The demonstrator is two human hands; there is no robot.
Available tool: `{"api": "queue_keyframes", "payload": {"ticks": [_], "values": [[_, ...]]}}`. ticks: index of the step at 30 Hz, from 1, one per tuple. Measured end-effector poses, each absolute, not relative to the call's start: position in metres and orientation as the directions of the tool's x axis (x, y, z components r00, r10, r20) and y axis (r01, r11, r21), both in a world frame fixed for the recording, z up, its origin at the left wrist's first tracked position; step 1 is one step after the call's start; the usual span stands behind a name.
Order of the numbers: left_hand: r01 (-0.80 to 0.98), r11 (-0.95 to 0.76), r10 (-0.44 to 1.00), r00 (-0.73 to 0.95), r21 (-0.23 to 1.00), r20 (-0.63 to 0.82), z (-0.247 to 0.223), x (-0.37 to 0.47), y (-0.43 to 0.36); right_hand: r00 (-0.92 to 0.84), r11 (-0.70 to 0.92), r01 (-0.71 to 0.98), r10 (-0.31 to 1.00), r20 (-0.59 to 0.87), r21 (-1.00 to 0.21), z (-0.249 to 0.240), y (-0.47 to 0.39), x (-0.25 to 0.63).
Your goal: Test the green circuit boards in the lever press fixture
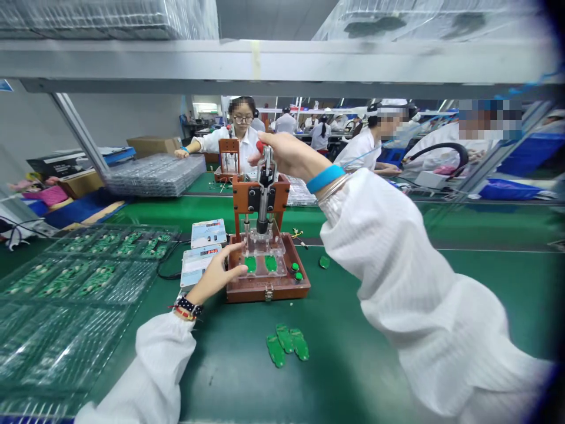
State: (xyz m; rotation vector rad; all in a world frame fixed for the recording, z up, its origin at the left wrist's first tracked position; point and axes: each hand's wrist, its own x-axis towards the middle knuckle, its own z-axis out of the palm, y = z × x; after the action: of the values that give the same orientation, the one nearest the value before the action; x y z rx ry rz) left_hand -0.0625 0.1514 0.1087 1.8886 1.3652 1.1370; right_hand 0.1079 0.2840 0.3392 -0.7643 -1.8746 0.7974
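Observation:
My right hand (289,154) is wrapped round the red-tipped lever (260,145) of a toggle clamp on top of a test fixture (268,288). The fixture has an orange-brown frame, a wooden base and a clear plate that stands above the nest. Two small green circuit boards (250,264) lie side by side in the clear nest. At the nest's left edge is my left hand (217,272), thumb and forefinger apart; whether the fingertips touch the nest I cannot tell. Three loose green boards (285,340) lie on the mat in front of the fixture.
Two meter boxes (198,265) with red digits sit left of the fixture. Clear trays (88,282) holding green boards cover the left side. Another small board (324,261) lies to the right. A shelf beam (282,65) crosses overhead. Several co-workers in white sit beyond.

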Motion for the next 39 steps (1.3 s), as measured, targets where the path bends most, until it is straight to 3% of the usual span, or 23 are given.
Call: {"api": "queue_keyframes", "payload": {"ticks": [2, 4, 6, 9, 13, 17, 22, 29, 39], "values": [[0.595, -0.349, 0.928, 0.115, 0.724, 0.354, 0.112, -0.082, 0.157, -0.385, 0.666, 0.175, 0.724, 0.572, -0.725, 0.352, 0.262, 0.105], [0.742, -0.307, 0.933, 0.11, 0.597, 0.343, 0.114, -0.105, 0.165, -0.326, 0.804, 0.124, 0.587, 0.741, -0.582, 0.347, 0.233, 0.111], [0.862, -0.223, 0.962, 0.119, 0.456, 0.244, 0.116, -0.125, 0.174, -0.248, 0.896, 0.11, 0.443, 0.861, -0.43, 0.325, 0.203, 0.118], [0.942, -0.166, 0.986, 0.158, 0.293, 0.051, 0.115, -0.143, 0.186, -0.132, 0.944, 0.138, 0.319, 0.939, -0.301, 0.273, 0.172, 0.123], [0.963, -0.189, 0.971, 0.213, 0.191, -0.113, 0.114, -0.144, 0.196, -0.124, 0.966, 0.038, 0.26, 0.958, -0.257, 0.222, 0.165, 0.122], [0.95, -0.221, 0.961, 0.251, 0.221, -0.119, 0.112, -0.142, 0.2, -0.155, 0.935, -0.042, 0.343, 0.927, -0.353, 0.213, 0.169, 0.119], [0.908, -0.19, 0.969, 0.233, 0.373, -0.075, 0.111, -0.151, 0.198, -0.133, 0.9, -0.116, 0.405, 0.904, -0.42, 0.213, 0.166, 0.115], [0.89, -0.13, 0.977, 0.189, 0.437, -0.094, 0.113, -0.17, 0.195, -0.123, 0.902, -0.131, 0.396, 0.91, -0.411, 0.209, 0.168, 0.114], [0.847, -0.216, 0.975, 0.208, 0.485, 0.072, 0.12, -0.169, 0.186, -0.094, 0.905, -0.124, 0.397, 0.913, -0.407, 0.209, 0.167, 0.111]]}}
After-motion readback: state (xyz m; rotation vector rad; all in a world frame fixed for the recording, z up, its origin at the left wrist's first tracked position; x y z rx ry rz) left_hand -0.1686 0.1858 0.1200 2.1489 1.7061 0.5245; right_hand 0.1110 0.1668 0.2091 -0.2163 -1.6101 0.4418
